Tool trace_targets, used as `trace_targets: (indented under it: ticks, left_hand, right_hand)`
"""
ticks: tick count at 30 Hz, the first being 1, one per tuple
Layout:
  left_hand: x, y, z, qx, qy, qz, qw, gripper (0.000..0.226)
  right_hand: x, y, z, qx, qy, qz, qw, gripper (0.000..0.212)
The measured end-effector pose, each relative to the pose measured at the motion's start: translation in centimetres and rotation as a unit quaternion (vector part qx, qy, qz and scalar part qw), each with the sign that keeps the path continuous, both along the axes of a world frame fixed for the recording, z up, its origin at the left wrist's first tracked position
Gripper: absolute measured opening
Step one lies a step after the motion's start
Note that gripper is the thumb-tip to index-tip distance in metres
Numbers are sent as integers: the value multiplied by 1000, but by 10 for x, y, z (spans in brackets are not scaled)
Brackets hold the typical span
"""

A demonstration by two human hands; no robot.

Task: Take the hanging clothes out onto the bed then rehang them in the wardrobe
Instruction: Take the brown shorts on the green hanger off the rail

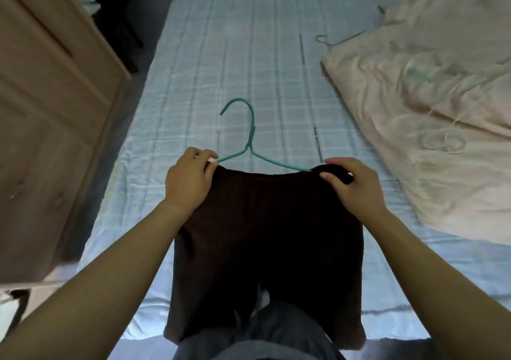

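**Dark shorts on a teal hanger, laid on the bed**

The dark shorts (pixel 265 238) lie flat on the bed (pixel 210 55), waistband over the teal hanger (pixel 249 144). The left hand (pixel 190 182) pinches the waistband's left corner; the right hand (pixel 351 185) grasps its right corner. The fabric looks soft, limp and light, the wire hanger thin and springy. Best held at the waistband corners or the hook.

left hand (pixel 190 178): fingers curled, pinching, palm down | right hand (pixel 351 185): fingers curled, pinching, palm down | forearms: bare, extended forward, roughly level, apart
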State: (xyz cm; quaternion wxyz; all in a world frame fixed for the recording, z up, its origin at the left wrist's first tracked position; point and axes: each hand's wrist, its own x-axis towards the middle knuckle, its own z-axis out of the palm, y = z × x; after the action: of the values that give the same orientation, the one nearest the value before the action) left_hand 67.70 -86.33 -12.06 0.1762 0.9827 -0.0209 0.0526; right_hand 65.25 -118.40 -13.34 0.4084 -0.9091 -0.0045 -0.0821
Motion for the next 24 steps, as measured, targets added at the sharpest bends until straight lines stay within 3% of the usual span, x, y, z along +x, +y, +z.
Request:
trace_targets:
  ticks: [4, 10, 17, 20, 24]
  left_hand:
    - [3, -4, -35, 41, 116, 61, 991, 52]
    - [-36, -25, -59, 53, 226, 87, 969, 60]
    - [-86, -46, -57, 20, 198, 126, 972, 79]
    - [-114, -44, -51, -5, 166, 131, 977, 71]
    - [-149, -22, -38, -19, 148, 145, 978, 65]
  right_hand:
    - [44, 5, -44, -100, 74, 68, 990, 42]
    - [38, 29, -71, -236, 172, 175, 940, 60]
    - [3, 55, -58, -276, 199, 259, 904, 74]
    - [-18, 72, -45, -269, 180, 297, 899, 89]
    - [-38, 102, -26, -259, 162, 328, 894, 88]
